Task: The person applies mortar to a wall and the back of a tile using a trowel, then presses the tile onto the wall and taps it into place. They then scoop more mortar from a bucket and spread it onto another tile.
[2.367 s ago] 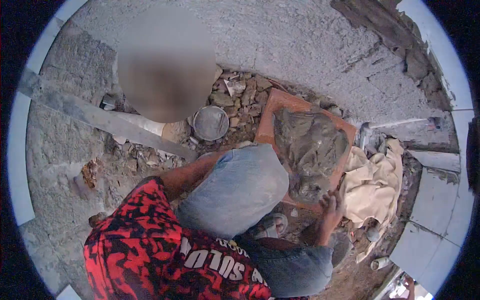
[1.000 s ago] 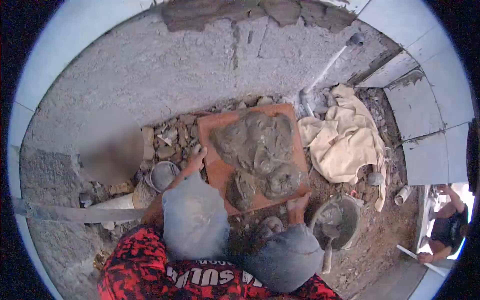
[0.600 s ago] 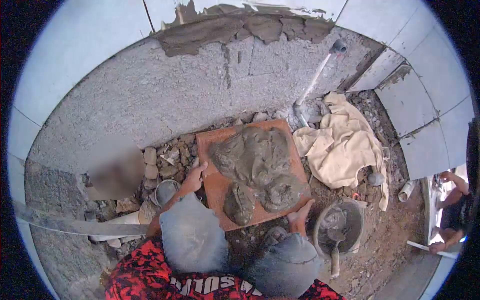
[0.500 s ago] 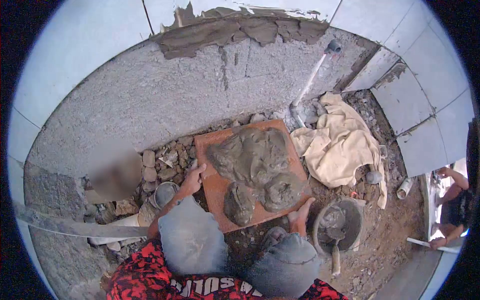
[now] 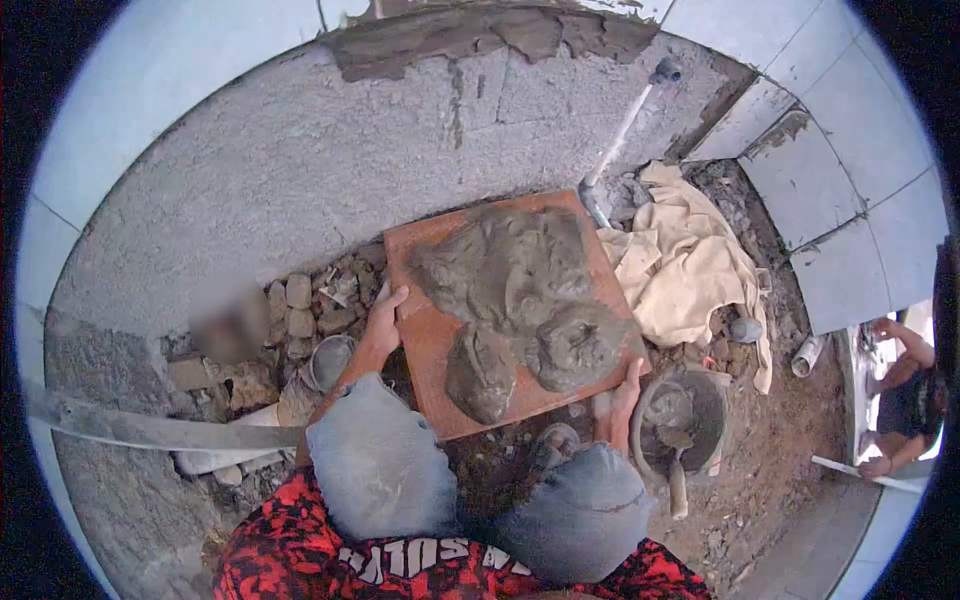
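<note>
Tile [image 5: 425, 345] heaped with wet mortar [image 5: 505, 275], held between the knees over rubble [image 5: 320, 300].
Its left edge is clasped by the left hand [image 5: 383, 322], its lower right edge by the right hand [image 5: 628, 392]. It is judged heavy, stiff and brittle, the load apt to slide; opposite edges are best gripped.

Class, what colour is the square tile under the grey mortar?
Reddish-brown square tile; head view.

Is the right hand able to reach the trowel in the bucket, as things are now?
Probably yes: the bucket with the trowel stands just beside the right hand, with nothing between. But that hand grips the edge of the tile, so it must let go first.
</note>
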Tool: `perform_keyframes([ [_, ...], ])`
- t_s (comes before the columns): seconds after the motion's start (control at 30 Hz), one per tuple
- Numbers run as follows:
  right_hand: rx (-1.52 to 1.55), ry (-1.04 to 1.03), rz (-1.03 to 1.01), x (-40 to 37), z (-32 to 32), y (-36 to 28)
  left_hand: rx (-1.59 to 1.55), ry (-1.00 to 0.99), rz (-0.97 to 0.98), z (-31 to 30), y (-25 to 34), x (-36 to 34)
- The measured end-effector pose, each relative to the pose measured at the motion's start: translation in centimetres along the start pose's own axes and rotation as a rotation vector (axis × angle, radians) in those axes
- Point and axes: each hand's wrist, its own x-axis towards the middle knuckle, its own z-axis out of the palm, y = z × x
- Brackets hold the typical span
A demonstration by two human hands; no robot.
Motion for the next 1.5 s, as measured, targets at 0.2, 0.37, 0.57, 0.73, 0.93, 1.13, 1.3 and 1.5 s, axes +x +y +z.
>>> perform_keyframes([
  [0.2, -0.038, 0.035, -0.140, -3.1, 5.2, -3.5, -0.043, -0.017, -0.021, 1.3, 1.1, -0.8],
  [0.37, -0.081, -0.078, -0.206, -0.3, 0.9, -5.0, -0.050, 0.042, -0.076, 0.1, 0.0, -1.0],
  [0.57, -0.269, -0.110, -0.343, -0.2, 3.6, -6.1, -0.101, -0.003, -0.107, -0.3, -1.6, -0.9],
  [0.73, -0.252, -0.108, -0.251, 1.4, 3.1, -5.8, 0.057, 0.208, -0.146, 2.9, -0.1, -2.9],
  [0.93, -0.377, -0.023, -0.209, 5.5, 1.6, -5.8, -0.010, 0.210, -0.184, 2.6, -0.2, -1.0],
  [1.13, -0.329, -0.015, -0.084, 4.0, 7.8, -7.4, 0.150, 0.169, -0.253, 2.3, 1.1, -1.1],
  [1.3, -0.507, -0.003, -0.326, 6.2, 9.8, -7.7, 0.174, 0.301, -0.486, 0.4, 0.1, 1.5],
  [1.5, -0.181, -0.191, -0.413, 10.6, 7.5, -8.2, 0.171, 0.311, -0.588, 2.8, 3.0, 1.4],
])
